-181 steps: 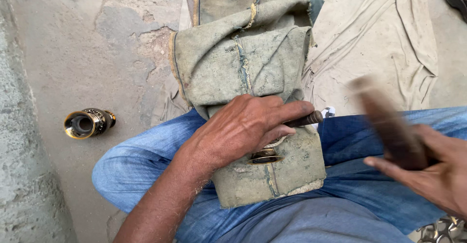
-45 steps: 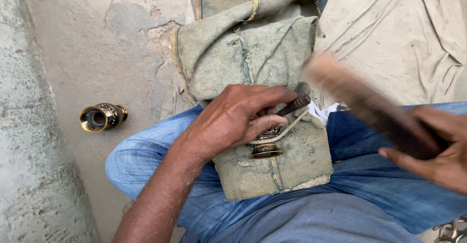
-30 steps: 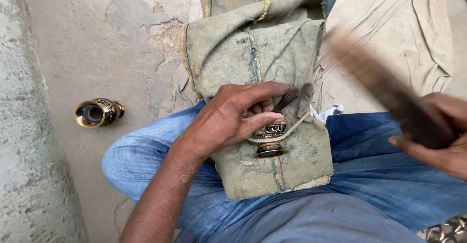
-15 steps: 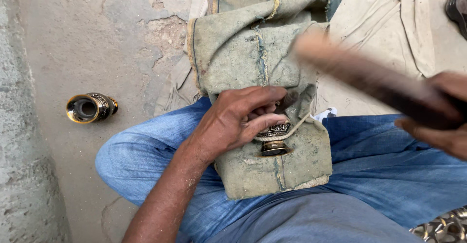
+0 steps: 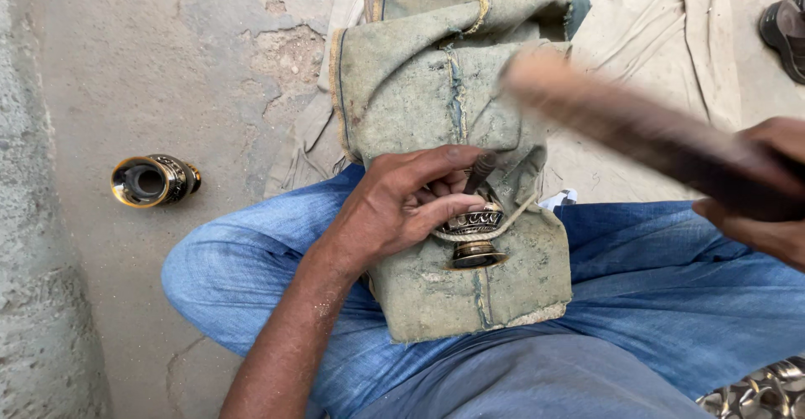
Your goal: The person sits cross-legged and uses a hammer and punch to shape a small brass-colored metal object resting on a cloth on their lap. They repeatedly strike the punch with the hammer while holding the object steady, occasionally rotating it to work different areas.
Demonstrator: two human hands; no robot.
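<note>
Head view: left hand (image 5: 402, 209) pins a brass fitting (image 5: 475, 233) and a thin punch (image 5: 480, 171) against folded canvas padding (image 5: 470, 301) on the lap, steadying both; right hand (image 5: 767, 192) clenches a blurred wooden mallet (image 5: 620, 121), raised above them.

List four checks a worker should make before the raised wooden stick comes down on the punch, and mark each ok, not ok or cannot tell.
1. Left hand grips the dark punch: ok.
2. Punch tip on the engraved brass piece: cannot tell, fingers hide it.
3. Brass piece rests on the folded cloth pad over the lap: ok.
4. Right hand holds the wooden stick raised: ok.
5. Fingertips clear of the strike: cannot tell.
</note>
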